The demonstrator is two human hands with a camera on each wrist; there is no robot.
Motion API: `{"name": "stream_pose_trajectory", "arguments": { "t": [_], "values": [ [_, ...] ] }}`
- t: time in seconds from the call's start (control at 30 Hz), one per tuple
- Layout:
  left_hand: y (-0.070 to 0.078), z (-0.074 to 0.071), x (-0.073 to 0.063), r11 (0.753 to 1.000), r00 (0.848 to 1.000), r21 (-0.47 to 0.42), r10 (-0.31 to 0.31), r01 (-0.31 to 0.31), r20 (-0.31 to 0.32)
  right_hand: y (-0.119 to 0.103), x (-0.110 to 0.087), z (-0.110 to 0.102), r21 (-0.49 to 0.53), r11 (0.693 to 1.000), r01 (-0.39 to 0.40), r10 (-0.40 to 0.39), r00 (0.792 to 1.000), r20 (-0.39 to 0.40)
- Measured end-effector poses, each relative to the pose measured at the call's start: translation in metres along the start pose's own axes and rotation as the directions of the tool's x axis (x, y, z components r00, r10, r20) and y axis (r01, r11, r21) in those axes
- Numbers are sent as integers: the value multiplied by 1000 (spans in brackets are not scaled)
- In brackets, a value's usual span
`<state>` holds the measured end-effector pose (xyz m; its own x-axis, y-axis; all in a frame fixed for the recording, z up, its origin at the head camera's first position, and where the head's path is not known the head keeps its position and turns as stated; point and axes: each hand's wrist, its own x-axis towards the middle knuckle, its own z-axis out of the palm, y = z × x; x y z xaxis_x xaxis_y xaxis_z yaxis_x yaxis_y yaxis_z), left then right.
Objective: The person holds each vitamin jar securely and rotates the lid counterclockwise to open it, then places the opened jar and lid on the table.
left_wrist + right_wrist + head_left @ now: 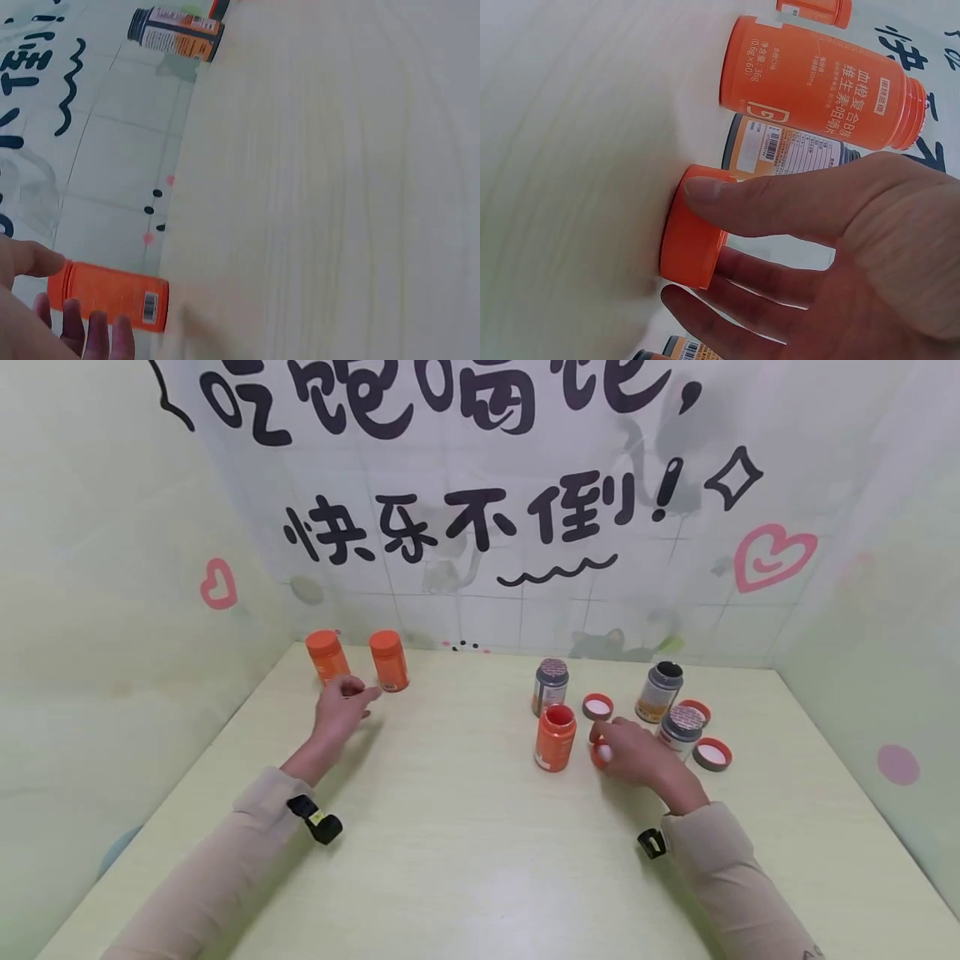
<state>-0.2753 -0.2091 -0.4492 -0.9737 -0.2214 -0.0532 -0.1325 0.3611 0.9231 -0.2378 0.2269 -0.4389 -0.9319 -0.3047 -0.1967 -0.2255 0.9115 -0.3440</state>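
Observation:
My right hand pinches an orange cap low at the tabletop, with the thumb on its near side and fingers behind it. Just left of that hand stands an orange bottle without a lid, its mouth showing. On the far left are two orange bottles with lids on, a left one and a right one. My left hand hovers in front of them, fingers loosely spread and holding nothing. The left bottle's lower part is hidden behind that hand.
Grey bottles stand on the right: one at the back, one with a dark open mouth, and one with a patterned top partly behind my right hand. Upturned caps lie among them. A printed wall sheet rises behind the table.

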Motion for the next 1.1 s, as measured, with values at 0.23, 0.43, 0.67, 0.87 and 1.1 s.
{"name": "stream_pose_trajectory", "arguments": {
  "t": [0.23,0.43,0.67,0.87,1.1],
  "values": [
    [-17,-20,19,991,990,133,-4,23,-140,0,-1,-2,-12,1000,-10,10,1000,8],
    [-20,-30,39,994,970,62,-72,89,-231,-1,1,-2,-23,1000,-14,15,1000,19],
    [-21,-36,58,993,967,67,-76,95,-241,-1,-1,-3,-1,999,-32,32,999,37],
    [-25,-37,73,997,968,32,-62,72,-244,-6,-9,-9,-2,999,-44,44,999,25],
    [-25,-37,82,996,977,3,-92,94,-193,-19,-23,-26,-24,1000,16,-17,1000,-7]
  ]
}}
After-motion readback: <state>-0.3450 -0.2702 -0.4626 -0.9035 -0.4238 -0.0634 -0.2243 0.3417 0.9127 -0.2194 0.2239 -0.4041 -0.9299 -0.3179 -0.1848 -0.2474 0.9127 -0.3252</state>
